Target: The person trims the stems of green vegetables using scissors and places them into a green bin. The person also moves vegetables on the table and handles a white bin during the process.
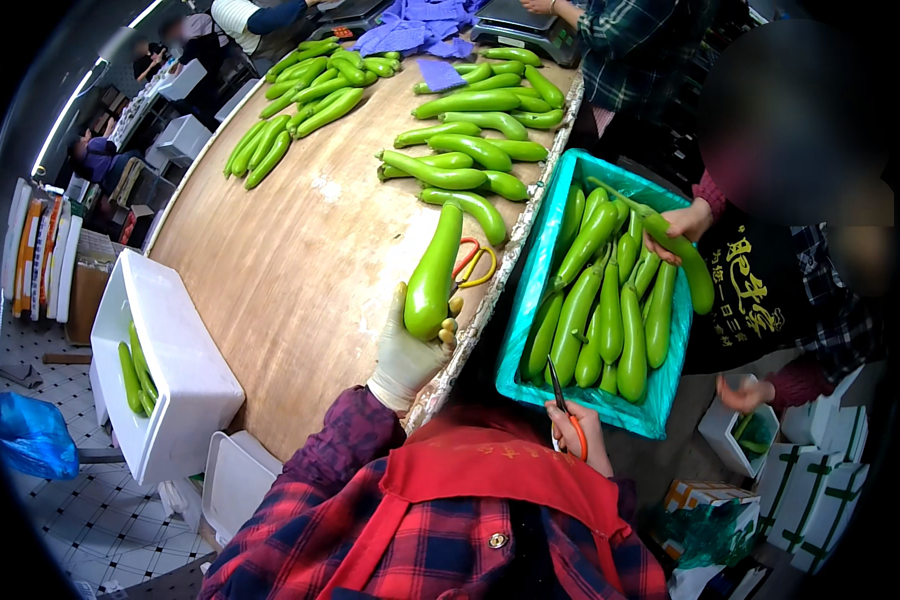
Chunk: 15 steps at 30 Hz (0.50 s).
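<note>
My left hand (410, 355), in a pale glove, is wrapped round the thick end of a glossy green gourd (435, 275), whose narrow neck points away from me over the table's right edge. A pair of scissors (560, 390) with orange handles is in my right hand (588, 438), the blades pointing up beside the lined crate. Just beyond the held gourd lies a second pair of scissors (477, 262) with red and yellow handles. The teal-lined crate (518, 330) is filled with gourds (610, 315). Across it, a co-worker's hand (682, 228) grips another gourd (695, 275).
The wooden table (270, 270) carries a heap of gourds (315, 85) at the far left and rows (470, 150) along its right edge. Purple cloths (415, 30) and a scale (525, 30) lie at the far end. A white foam box (185, 385) stands left.
</note>
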Each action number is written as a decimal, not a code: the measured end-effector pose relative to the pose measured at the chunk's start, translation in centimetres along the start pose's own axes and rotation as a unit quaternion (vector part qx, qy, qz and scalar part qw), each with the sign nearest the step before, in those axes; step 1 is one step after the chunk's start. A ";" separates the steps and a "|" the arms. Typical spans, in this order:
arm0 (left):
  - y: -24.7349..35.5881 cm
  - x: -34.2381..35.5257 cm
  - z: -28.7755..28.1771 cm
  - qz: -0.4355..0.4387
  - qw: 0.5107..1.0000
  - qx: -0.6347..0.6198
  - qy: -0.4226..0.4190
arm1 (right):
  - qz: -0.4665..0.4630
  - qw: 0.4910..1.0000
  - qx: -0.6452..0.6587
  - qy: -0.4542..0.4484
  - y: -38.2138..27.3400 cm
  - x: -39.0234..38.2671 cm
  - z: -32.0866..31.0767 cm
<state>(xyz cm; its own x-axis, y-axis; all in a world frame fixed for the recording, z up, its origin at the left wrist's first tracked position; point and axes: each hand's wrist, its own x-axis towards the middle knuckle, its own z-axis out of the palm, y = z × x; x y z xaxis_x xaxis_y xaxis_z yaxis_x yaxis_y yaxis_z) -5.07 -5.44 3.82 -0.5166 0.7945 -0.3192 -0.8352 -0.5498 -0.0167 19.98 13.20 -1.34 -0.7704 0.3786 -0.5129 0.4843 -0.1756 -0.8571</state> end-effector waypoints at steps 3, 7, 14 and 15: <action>0.1 0.0 -0.2 -0.014 0.999 -0.032 0.013 | 0.034 0.999 0.032 -0.002 0.8 0.2 0.1; -0.1 0.2 1.0 -0.003 1.000 -0.005 -0.014 | 0.037 0.999 0.019 -0.007 0.8 0.7 -0.3; 1.9 3.7 1.6 0.046 0.993 0.100 -0.039 | 0.038 0.999 0.020 -0.028 2.5 1.1 -2.6; 2.3 4.7 1.9 0.077 0.990 0.119 -0.010 | 0.037 0.998 0.029 -0.037 2.5 1.1 -2.8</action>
<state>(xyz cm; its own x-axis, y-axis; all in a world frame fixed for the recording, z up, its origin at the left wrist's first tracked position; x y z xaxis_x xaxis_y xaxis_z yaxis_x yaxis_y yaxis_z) -9.78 -2.54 4.08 -0.6423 0.7129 -0.2814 -0.7663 -0.5901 0.2541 21.50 15.69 -3.93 -0.7630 0.2947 -0.5753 0.5179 -0.2540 -0.8169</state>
